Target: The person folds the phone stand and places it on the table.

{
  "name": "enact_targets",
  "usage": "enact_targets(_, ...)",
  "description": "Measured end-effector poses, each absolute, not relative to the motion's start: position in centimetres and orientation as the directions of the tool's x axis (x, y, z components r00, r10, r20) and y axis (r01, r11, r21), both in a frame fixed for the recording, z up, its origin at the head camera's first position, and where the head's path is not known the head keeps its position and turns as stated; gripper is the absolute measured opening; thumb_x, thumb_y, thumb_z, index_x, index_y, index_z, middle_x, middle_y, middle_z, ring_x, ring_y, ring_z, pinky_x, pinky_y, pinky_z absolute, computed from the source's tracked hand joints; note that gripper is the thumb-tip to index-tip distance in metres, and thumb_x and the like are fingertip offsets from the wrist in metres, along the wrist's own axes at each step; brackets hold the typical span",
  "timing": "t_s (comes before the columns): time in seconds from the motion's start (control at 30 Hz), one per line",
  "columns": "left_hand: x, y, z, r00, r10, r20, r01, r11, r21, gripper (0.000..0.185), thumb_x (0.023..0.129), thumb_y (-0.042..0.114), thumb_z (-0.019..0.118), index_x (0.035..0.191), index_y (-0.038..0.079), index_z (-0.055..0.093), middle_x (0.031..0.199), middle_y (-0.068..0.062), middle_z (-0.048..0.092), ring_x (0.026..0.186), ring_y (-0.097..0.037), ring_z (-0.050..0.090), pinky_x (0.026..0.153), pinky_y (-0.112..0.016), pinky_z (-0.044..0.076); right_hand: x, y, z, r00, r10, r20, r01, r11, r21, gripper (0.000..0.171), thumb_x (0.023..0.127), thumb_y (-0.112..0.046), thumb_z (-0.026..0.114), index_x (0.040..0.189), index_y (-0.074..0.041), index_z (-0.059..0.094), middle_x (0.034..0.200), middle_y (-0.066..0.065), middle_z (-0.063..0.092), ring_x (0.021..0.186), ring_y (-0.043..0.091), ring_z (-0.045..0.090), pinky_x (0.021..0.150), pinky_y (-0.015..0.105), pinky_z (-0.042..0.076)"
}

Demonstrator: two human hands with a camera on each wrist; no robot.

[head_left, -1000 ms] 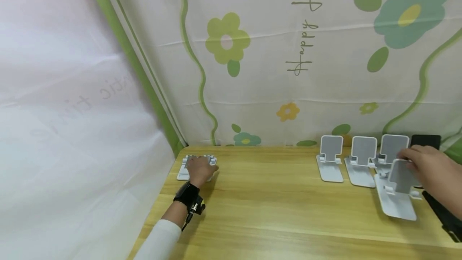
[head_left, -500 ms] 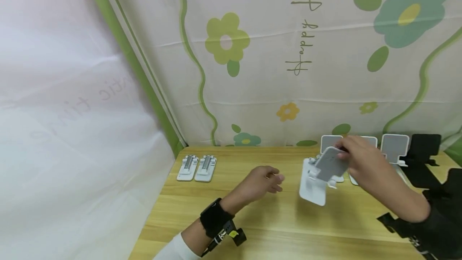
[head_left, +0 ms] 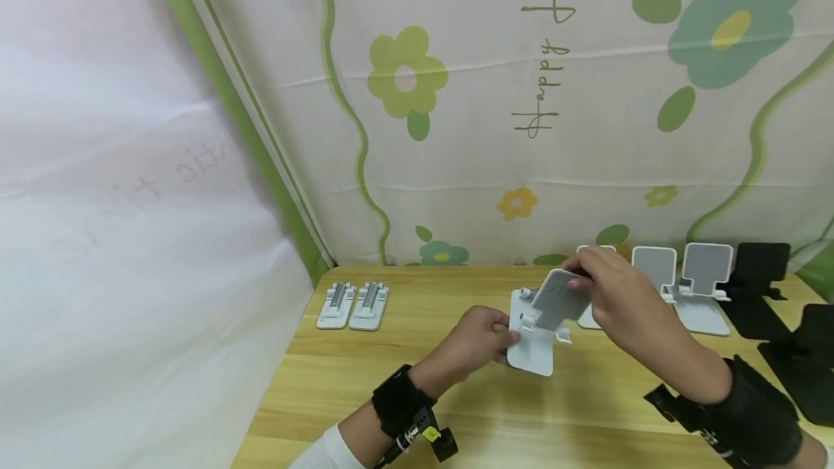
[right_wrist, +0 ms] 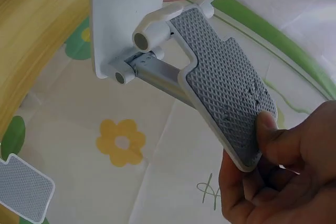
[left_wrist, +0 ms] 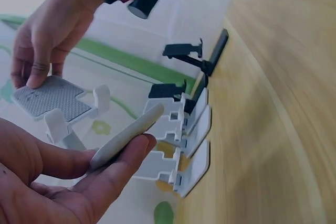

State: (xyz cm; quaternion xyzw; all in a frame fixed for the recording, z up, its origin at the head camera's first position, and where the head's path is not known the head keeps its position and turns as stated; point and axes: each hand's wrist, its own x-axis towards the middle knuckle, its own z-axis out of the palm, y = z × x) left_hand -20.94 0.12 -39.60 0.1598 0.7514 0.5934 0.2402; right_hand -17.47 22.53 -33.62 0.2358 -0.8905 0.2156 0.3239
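Observation:
A white folding phone stand (head_left: 531,353) with a grey textured pad is held up over the table between both hands, unfolded and tilted. My left hand (head_left: 478,342) pinches the edge of its flat base, thumb on top, as the left wrist view shows with the base (left_wrist: 126,135) edge-on. The right hand (head_left: 615,295) grips the far corner of the padded back plate (right_wrist: 226,82), thumb on the pad. A hinged arm (right_wrist: 165,77) joins plate and base. Two folded white phone stands (head_left: 336,305) lie side by side at the table's far left.
At the far right stand several unfolded white phone stands (head_left: 706,270) in a row, one partly behind the right hand. Two black phone stands (head_left: 762,263) are at the right end, one nearer the front. A flowered curtain (head_left: 456,129) hangs behind the wooden table (head_left: 417,411).
The right hand has carried the white phone stand leftward from the row at right. My left hand has left the folded stands, moved right and taken hold of the base.

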Motion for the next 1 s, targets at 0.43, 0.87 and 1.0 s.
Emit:
enact_targets(0.43,-21.2,-1.3,-38.3,-0.765,0.604,-0.223,-0.186,0.125,0.975,0.027,0.096,0.003,0.063,0.119,-0.010,0.069,0.107,-0.015,0.075,0.096,-0.024,0.074,0.080,-0.030,0.063,-18.2,22.8,-34.2,-0.881,-0.277,0.383,-0.472,0.535,-0.700,0.053,0.092,-0.019,0.078,0.141,-0.014,0.058,0.126,0.009,0.070,0.120,0.019,0.068,0.094,0.008,0.049)
enact_targets(0.87,-20.7,-1.3,-37.7,-0.735,0.636,-0.234,-0.188,0.141,0.972,0.028,0.097,0.005,0.063,0.120,-0.008,0.069,0.104,-0.010,0.074,0.088,-0.017,0.073,0.075,-0.025,0.061,-17.9,21.6,-34.3,-0.837,-0.257,0.484,-0.538,0.547,-0.641,0.044,0.083,-0.011,0.084,0.122,-0.005,0.064,0.099,0.006,0.075,0.088,-0.001,0.072,0.067,0.024,0.060)
enact_targets(1.0,-20.4,-1.3,-37.7,-0.731,0.641,-0.236,-0.199,0.130,0.971,0.026,0.096,0.004,0.063,0.118,-0.008,0.070,0.102,-0.011,0.074,0.086,-0.018,0.072,0.071,-0.024,0.060,-18.0,21.7,-34.6,-0.787,-0.265,0.557,-0.591,0.581,-0.559,0.046,0.078,-0.005,0.087,0.118,-0.010,0.066,0.099,0.002,0.074,0.086,0.000,0.071,0.067,0.020,0.058)
